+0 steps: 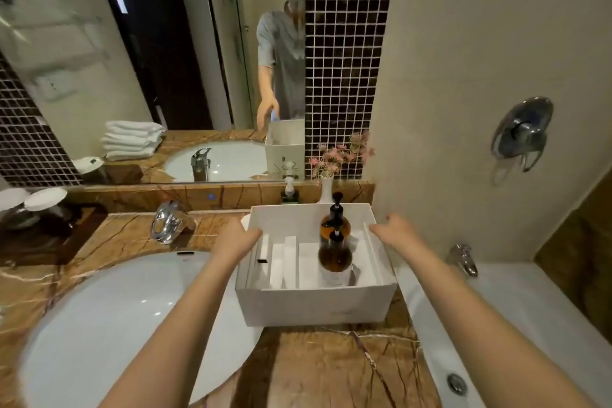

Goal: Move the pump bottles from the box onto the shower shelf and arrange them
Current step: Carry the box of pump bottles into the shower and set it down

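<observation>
Two amber pump bottles are seen standing upright between the hands, inside an open white cardboard box (314, 305). The nearer pump bottle (335, 260) is set just in front of the farther pump bottle (334, 225), both with black pump heads, toward the right-hand side of the box. White cardboard dividers (284, 262) are seen in the part of the box nearer the left hand. The left hand (236, 240) is laid against the box's left rim, fingers curled over the edge. The right hand (395, 230) is held at the box's right rim; whether it is gripped cannot be told. The box is rested on a brown marble counter (318, 368). A white basin (109, 318) is seen below the left forearm, and a chrome tap (167, 222) beyond the left hand. A white bathtub (516, 318) is seen beyond the right forearm. A white vase of pink flowers (328, 175) is placed behind the box.
</observation>
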Tool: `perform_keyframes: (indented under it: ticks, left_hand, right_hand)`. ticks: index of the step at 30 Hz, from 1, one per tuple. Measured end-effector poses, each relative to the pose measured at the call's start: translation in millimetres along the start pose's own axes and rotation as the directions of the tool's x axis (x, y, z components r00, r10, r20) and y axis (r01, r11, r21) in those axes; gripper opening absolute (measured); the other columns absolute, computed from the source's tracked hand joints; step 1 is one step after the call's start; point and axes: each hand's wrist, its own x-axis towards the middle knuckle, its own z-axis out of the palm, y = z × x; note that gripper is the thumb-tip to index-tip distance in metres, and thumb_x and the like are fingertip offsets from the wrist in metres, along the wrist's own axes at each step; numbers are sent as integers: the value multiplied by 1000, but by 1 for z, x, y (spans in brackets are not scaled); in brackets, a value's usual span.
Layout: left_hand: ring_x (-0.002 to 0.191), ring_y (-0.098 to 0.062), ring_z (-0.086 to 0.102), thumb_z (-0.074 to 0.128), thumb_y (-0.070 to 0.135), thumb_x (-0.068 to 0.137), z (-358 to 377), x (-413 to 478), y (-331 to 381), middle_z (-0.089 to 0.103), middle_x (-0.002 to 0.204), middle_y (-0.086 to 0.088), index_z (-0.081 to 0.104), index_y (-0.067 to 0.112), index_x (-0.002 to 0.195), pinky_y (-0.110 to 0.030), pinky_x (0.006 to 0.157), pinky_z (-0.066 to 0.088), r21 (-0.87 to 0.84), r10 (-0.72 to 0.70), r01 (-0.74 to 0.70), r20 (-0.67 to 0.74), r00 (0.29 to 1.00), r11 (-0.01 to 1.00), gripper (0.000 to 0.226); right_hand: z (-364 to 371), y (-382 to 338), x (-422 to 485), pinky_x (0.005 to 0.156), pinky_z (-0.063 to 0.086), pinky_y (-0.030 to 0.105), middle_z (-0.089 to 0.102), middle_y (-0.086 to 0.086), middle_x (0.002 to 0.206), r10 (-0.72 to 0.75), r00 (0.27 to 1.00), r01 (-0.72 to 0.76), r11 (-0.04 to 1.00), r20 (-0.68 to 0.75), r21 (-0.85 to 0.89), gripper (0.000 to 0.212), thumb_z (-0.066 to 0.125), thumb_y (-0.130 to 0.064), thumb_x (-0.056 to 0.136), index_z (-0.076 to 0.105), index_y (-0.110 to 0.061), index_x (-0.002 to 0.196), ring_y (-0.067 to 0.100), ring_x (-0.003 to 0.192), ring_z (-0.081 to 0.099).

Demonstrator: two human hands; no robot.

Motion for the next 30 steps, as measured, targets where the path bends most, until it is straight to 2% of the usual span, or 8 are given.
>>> perform_keyframes:
  ticks: [2,5,8,11,14,17,21,30]
  left_hand:
    - [109,-33,54,59,26,82,8,2,-6,57,125,-17,49,6,124,-30,76,35,57,-38,36,31,999,998,48]
    - [104,-34,57,56,17,81,22,7,-21,61,117,-19,54,5,117,-31,74,38,95,-67,58,92,993,994,38]
    - [101,-35,57,52,8,79,30,9,-32,62,111,-17,56,6,113,-32,75,40,110,-56,50,56,997,993,34]
    - [86,-29,53,50,8,80,32,12,-38,59,97,-12,54,11,100,-33,71,39,137,-62,59,13,998,989,21]
    - [79,-25,49,48,10,83,32,13,-43,53,86,-5,52,14,94,-32,66,38,202,-79,73,23,997,977,12]
    - [78,-25,51,46,9,83,33,17,-43,55,85,-5,53,14,93,-32,63,37,220,-74,67,26,997,973,13]
    - [77,-26,53,43,7,81,30,19,-41,56,82,-7,54,11,88,-30,58,37,234,-70,61,30,997,970,14]
    - [80,-26,53,42,7,81,-8,14,-3,58,87,-8,56,9,93,-31,62,39,310,28,-32,18,999,950,18]
  right_hand:
    - [9,3,3,85,47,38,58,11,124,48,998,-47,998,30,-30,50,54,-41,85,51,-13,127,29,107,57]
    - [20,12,5,85,52,42,62,10,114,74,992,-72,997,98,-29,43,55,-37,85,55,-14,121,28,97,60]
    - [27,17,4,82,53,39,63,10,112,52,992,-47,998,112,-42,40,54,-36,86,56,-16,121,28,95,61]
    - [33,22,7,74,49,34,64,8,109,29,996,-21,994,79,-104,35,50,-32,89,56,-17,120,28,94,60]
    - [37,25,7,65,46,33,59,6,93,39,999,-36,987,17,-156,26,46,-22,89,58,-14,112,26,83,58]
    - [39,24,8,65,45,32,62,7,96,41,998,-48,978,-37,-203,23,46,-18,90,60,-14,107,26,81,56]
    - [37,24,9,64,44,30,64,8,101,25,999,-31,975,-29,-222,22,46,-20,91,61,-13,106,25,82,57]
    - [3,5,-2,59,39,27,55,6,80,-6,999,-2,975,-33,-221,22,40,-13,91,59,-6,99,25,74,53]
